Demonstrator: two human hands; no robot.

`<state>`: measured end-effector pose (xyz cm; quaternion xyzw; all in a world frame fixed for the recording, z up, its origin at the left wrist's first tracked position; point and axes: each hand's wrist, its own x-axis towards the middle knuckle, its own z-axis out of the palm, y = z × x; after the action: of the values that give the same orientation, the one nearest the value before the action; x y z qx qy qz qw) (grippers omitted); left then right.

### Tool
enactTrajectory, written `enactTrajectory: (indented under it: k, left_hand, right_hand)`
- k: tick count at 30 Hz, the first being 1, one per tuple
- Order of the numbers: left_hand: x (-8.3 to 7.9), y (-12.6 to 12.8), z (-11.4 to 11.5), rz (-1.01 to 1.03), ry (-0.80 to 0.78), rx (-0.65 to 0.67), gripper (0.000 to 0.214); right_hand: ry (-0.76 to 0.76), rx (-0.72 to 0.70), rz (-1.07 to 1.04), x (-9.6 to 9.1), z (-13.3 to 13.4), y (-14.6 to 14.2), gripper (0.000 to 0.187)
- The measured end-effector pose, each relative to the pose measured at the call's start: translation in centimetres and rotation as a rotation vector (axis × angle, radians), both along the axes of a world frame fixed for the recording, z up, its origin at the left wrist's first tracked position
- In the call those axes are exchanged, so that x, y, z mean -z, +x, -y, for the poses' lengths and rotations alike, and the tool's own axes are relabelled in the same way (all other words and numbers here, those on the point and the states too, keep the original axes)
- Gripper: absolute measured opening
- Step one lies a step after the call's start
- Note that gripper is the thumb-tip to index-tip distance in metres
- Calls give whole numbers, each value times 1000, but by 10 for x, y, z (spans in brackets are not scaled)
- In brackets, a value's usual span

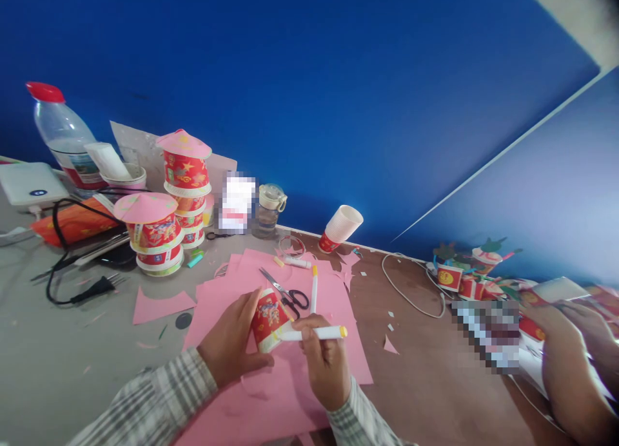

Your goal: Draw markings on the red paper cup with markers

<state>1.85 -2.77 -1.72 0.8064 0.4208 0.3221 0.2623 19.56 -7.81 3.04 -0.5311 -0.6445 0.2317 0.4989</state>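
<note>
My left hand (232, 343) is wrapped round a red patterned paper cup (267, 318), held on its side over pink paper sheets (290, 375). My right hand (325, 362) pinches a white glue stick with a yellow end (316, 333), its tip against the cup's rim. Black-handled scissors (285, 292) lie on the pink paper just beyond the cup. Beside them lies a white marker with a yellow cap (314, 289). Both of my sleeves are plaid.
Two stacks of red cups with pink cone lids (164, 220) stand at the left, near a plastic bottle with a red cap (62, 136) and a black power cord (82, 291). A tipped cup stack (341, 228) lies by the blue wall. Another person's arm (570, 368) is at right.
</note>
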Motion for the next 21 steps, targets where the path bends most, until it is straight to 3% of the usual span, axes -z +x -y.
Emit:
enactTrajectory:
  k: [21]
  left_hand:
    - [-1, -1, 0, -5, 35, 10, 118]
  right_hand:
    - [-10, 47, -30, -7, -3, 4, 22]
